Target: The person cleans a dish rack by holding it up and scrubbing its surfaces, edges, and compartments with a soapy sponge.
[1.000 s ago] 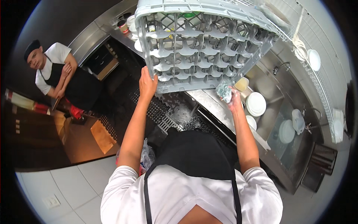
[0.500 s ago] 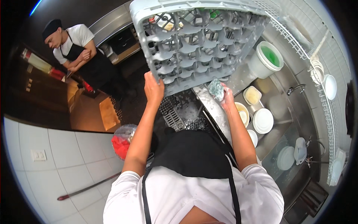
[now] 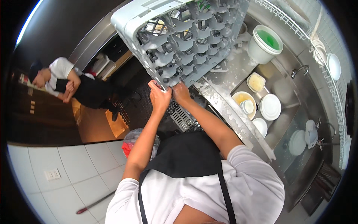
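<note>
The right hand (image 3: 181, 92) has moved from the rack's (image 3: 186, 46) right side to its lower left corner, beside the left hand (image 3: 161, 98); no scrubber shows now. So both hands work at one corner of the tilted rack, near the counter (image 3: 222, 91). The left is closed on its rim; the right fingers are hidden, their grip cannot be told. The bucket (image 3: 263, 52) and plates (image 3: 270, 107) are farther right.
</note>
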Available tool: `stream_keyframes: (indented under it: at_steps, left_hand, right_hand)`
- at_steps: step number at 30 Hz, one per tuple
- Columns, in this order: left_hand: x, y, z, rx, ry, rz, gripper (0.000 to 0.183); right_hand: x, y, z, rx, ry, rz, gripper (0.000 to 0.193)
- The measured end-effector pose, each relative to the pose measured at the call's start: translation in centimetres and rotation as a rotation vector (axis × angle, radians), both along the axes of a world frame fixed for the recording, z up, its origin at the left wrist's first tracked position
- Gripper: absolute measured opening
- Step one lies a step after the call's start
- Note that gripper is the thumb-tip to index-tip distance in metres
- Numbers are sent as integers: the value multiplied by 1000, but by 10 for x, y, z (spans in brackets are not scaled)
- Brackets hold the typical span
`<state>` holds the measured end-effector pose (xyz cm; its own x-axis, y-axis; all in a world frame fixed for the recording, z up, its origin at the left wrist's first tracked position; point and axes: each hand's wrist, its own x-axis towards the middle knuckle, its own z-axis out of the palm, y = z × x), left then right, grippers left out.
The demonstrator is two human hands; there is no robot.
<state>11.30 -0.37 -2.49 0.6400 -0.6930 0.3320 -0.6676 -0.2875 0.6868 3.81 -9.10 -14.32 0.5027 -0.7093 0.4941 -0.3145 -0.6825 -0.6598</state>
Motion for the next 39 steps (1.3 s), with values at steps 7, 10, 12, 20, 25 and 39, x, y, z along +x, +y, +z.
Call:
stream_keyframes:
  at_steps: [7, 10, 12, 20, 25, 39]
  left_hand:
    - [25, -13, 6, 64, -55, -160, 61]
    - [29, -12, 9, 50, -16, -217, 59]
    - [35, -10, 18, 101, 65, -268, 69]
    - [61, -21, 233, -585, -632, -391, 96]
    - [55, -87, 334, -77, -690, -747, 69]
    - [35, -142, 337, 253, -652, -774, 76]
  right_hand:
    - [31, -31, 9, 276, -80, 53, 42]
    - [35, -45, -10, 62, 170, 66, 46]
    - [39, -39, -18, 61, 113, -19, 46]
    - [36, -21, -6, -115, 522, -104, 24]
    - [32, -37, -10, -171, 472, 44, 18]
    - [33, -24, -20, -193, 208, -81, 17]
